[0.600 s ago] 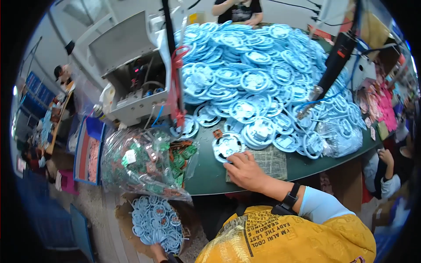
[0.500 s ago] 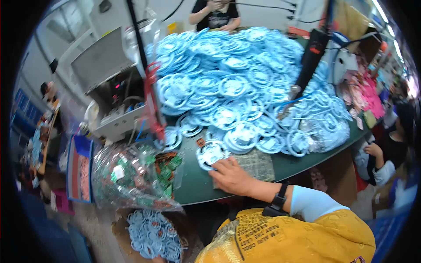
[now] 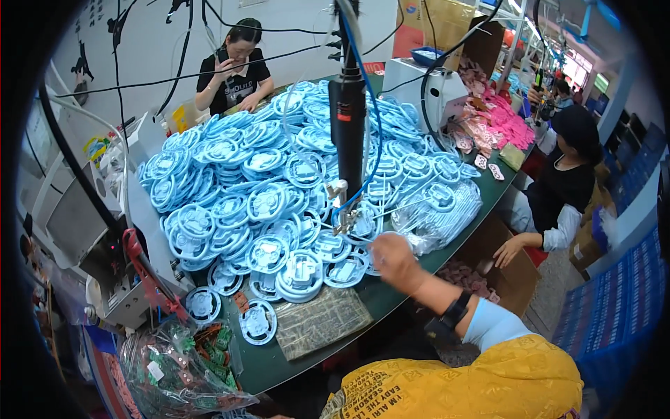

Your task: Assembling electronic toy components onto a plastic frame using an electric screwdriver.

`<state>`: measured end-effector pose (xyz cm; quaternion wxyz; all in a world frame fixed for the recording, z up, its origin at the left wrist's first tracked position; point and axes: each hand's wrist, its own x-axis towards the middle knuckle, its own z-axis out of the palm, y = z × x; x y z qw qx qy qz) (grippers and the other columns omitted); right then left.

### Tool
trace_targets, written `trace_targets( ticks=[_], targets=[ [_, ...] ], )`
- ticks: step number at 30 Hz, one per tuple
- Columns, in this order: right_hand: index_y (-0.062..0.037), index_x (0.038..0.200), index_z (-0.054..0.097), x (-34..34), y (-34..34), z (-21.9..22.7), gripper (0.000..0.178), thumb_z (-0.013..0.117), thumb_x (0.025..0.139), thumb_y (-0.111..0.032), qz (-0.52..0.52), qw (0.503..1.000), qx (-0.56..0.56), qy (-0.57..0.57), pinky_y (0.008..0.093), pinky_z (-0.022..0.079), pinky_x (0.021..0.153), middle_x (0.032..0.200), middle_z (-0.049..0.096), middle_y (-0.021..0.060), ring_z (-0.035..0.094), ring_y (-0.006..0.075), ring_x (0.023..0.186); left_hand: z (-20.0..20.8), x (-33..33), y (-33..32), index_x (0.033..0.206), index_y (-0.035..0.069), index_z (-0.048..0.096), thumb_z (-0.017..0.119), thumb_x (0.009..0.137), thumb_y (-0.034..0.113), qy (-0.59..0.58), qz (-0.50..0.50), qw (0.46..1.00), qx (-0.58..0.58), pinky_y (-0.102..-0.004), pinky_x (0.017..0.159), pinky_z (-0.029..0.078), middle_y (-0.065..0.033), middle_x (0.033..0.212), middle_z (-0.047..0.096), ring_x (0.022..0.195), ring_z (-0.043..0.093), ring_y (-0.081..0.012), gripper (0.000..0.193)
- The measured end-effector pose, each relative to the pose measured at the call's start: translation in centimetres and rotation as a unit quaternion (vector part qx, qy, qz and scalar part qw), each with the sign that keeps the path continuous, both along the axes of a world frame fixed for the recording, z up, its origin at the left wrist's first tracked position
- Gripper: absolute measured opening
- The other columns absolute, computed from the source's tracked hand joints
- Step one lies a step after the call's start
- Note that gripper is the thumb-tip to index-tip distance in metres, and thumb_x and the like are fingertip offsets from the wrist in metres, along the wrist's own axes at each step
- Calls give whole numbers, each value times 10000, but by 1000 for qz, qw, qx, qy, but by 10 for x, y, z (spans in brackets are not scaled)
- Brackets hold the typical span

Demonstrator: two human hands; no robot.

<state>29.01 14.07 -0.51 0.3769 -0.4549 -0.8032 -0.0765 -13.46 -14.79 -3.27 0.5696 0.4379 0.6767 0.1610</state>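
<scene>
Lifting off the single blue wheel (image 3: pixel 257 322), right hand (image 3: pixel 392 257) now raised, grip unclear.

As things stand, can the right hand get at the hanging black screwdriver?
Probably yes. The right hand is raised over the table edge, just below and right of the hanging black screwdriver, with only open air and a blue cable between them. Nothing blocks the way.

Light-blue toy steering wheels (image 3: pixel 279 202) heaped on table.

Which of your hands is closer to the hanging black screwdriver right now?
Right. The right hand is raised just below the hanging black screwdriver, near its tip. The left hand is out of view.
</scene>
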Motion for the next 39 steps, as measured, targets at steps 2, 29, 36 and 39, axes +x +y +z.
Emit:
trace_targets(
  ticks=[2,29,36,39],
  targets=[
    [-62,1088,647,42,28,11,329,645,759,-47,-98,995,-4,-14,424,468,729,916,577,105,597,329,897,46,30,41,892,-13,706,648,937,202,-64,5,997,33,-320,528,483,-56,641,646,571,613,-125,227],
    [-3,904,696,166,98,220,301,631,942,-294,-80,955,-143,246,319,493,494,716,653,108,637,219,569,50,298,332,769,78,595,601,751,82,302,-346,608,647,-360,622,502,-81,846,551,841,594,-252,19],
    [-33,872,697,138,24,252,272,614,959,-278,60,910,-228,342,232,386,375,667,600,17,525,84,441,142,235,239,882,62,648,615,753,70,272,-284,641,659,-361,593,473,-70,795,539,741,575,-246,133],
    [-23,853,686,113,-6,254,240,609,944,-232,67,902,-248,348,226,367,374,637,575,27,484,87,421,154,188,198,1090,50,677,664,750,84,214,-218,667,680,-348,587,479,-72,786,582,699,596,-239,342]
  ],
)
